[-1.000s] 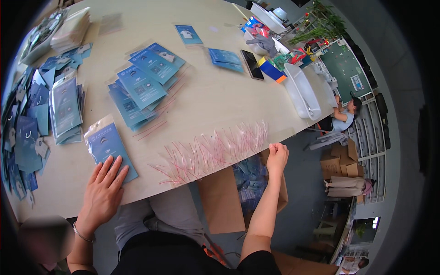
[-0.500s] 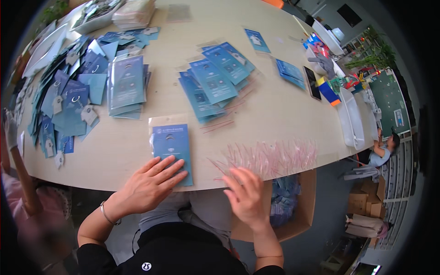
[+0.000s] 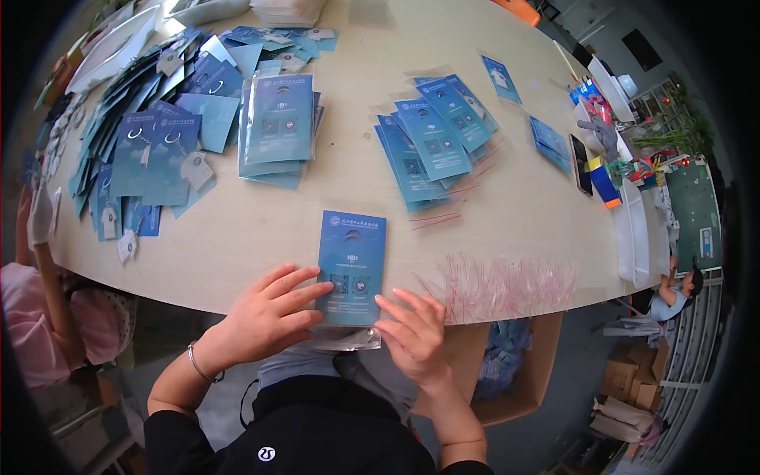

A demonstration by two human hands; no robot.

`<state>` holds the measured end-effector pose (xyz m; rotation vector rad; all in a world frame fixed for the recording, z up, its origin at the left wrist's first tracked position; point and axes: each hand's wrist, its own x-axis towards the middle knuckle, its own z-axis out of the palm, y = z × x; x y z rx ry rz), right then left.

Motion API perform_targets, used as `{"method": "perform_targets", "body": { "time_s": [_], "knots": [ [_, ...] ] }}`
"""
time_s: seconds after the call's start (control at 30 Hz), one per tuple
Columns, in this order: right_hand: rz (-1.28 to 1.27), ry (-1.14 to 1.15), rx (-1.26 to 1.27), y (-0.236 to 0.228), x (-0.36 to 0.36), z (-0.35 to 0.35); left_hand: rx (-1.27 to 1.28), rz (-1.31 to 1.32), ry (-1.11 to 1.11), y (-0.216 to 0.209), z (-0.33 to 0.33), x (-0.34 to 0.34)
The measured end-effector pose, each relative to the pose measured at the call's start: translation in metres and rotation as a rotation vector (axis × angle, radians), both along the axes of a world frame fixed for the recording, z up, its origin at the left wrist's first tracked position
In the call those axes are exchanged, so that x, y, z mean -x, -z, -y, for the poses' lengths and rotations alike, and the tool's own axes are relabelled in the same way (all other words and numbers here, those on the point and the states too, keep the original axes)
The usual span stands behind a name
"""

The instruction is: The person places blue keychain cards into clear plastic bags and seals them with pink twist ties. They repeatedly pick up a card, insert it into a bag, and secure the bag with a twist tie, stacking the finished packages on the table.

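In front of me a printed blue card (image 3: 351,265) lies face up near the table's front edge. Clear plastic (image 3: 348,340) shows below its lower end, hanging past the edge. My left hand (image 3: 273,313) has its fingers spread, with the tips on the card's left side. At the opposite side, the fingertips of my right hand (image 3: 412,332) touch the card's edge; these fingers are apart and slightly bent. Just right of that hand lies a pile of small clear bags with red-pink edges (image 3: 507,289). Whether either thumb grips the plastic, I cannot tell.
Bagged blue cards form one stack (image 3: 277,127) and a fanned group (image 3: 435,146). Loose cards with keychains (image 3: 162,158) heap up at left. A phone (image 3: 580,165) and white tray (image 3: 632,237) lie at right. An open carton (image 3: 538,364) stands below the edge. Another person's arm (image 3: 59,305) is at left.
My right hand has moved from beside the small bags to the card's right edge. My left hand has slid to the card's left side. Clear plastic shows below the card now, not above it.
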<state>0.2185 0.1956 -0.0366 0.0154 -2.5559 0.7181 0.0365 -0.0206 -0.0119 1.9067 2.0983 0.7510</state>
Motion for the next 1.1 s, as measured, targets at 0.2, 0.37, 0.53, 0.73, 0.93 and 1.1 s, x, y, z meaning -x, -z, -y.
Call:
{"method": "perform_targets", "body": {
  "time_s": [0.2,0.37,0.53,0.73,0.93,1.1],
  "knots": [
    [0.036,0.106,0.025,-0.004,-0.003,0.009,-0.210,-0.060,-0.144,0.014,-0.001,-0.013],
    [0.090,0.200,0.069,-0.007,0.000,0.013,-0.238,-0.022,-0.258,0.015,-0.010,-0.018],
    [0.127,0.242,0.142,-0.009,-0.003,0.017,-0.215,-0.013,-0.285,0.011,-0.010,-0.021],
    [0.179,0.325,0.124,-0.009,-0.004,0.025,-0.177,0.048,-0.399,0.010,-0.009,-0.026],
    [0.206,0.368,0.147,-0.008,0.000,0.032,-0.143,0.151,-0.580,0.006,-0.012,-0.040],
    [0.212,0.379,0.150,-0.008,0.002,0.032,-0.130,0.129,-0.661,0.007,-0.013,-0.048]
  ]
}}
